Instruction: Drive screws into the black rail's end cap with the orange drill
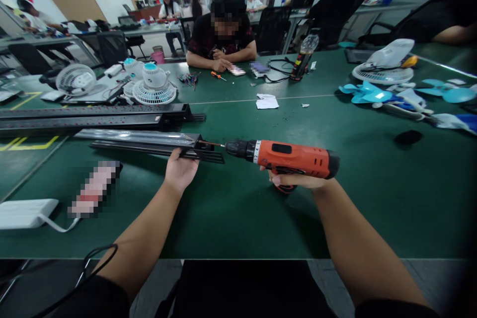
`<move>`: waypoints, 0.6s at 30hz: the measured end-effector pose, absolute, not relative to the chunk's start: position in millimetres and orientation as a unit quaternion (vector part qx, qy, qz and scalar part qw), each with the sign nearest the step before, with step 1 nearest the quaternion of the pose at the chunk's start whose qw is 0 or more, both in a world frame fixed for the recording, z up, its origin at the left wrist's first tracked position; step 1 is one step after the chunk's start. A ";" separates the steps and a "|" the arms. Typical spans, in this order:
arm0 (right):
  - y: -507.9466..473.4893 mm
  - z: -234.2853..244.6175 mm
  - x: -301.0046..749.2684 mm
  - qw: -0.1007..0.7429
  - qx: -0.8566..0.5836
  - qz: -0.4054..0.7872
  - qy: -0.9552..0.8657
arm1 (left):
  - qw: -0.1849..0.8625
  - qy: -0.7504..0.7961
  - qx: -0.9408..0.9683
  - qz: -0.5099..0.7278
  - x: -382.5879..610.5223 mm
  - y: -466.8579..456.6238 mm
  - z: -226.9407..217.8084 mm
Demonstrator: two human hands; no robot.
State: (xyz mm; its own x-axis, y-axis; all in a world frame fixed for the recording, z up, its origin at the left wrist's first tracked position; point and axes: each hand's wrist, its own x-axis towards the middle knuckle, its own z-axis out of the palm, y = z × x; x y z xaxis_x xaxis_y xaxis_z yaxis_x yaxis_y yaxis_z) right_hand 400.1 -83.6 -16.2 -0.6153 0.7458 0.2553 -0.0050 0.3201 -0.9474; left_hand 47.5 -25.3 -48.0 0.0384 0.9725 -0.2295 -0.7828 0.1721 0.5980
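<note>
My right hand [294, 179] grips the handle of an orange and black cordless drill [290, 157], held level with its bit pointing left. The bit tip meets the right end of a long black and silver metal rail [141, 141] lying on the green table [238, 208]. My left hand [181, 169] is closed on the near edge of that rail close to its right end, holding it down.
Longer black rails [93, 117] lie behind. A white power bank [26, 212] with cable sits at the near left. Small white fans [154, 87] stand at the back left, blue fan blades [395, 97] at the right. A person [223, 35] sits opposite beside a bottle [303, 57].
</note>
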 end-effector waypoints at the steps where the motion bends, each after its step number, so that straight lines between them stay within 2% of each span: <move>1: -83.7 -16.2 400.2 0.354 -0.255 0.525 -0.731 | 0.702 0.303 0.159 0.625 47.6 -25.3 -47.8; 18: -84.8 -17.9 399.6 0.357 -0.245 0.529 -0.730 | 0.713 0.280 0.154 0.624 46.9 -29.5 -42.3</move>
State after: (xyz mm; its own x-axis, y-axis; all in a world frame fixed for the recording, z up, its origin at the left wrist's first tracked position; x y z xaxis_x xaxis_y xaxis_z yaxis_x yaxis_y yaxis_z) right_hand 399.6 -84.8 -17.9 -0.6252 0.7353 0.2616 -0.0190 0.3207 -0.9470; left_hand 46.9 -29.5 -42.3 0.0638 0.9765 -0.2058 -0.8039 0.1725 0.5692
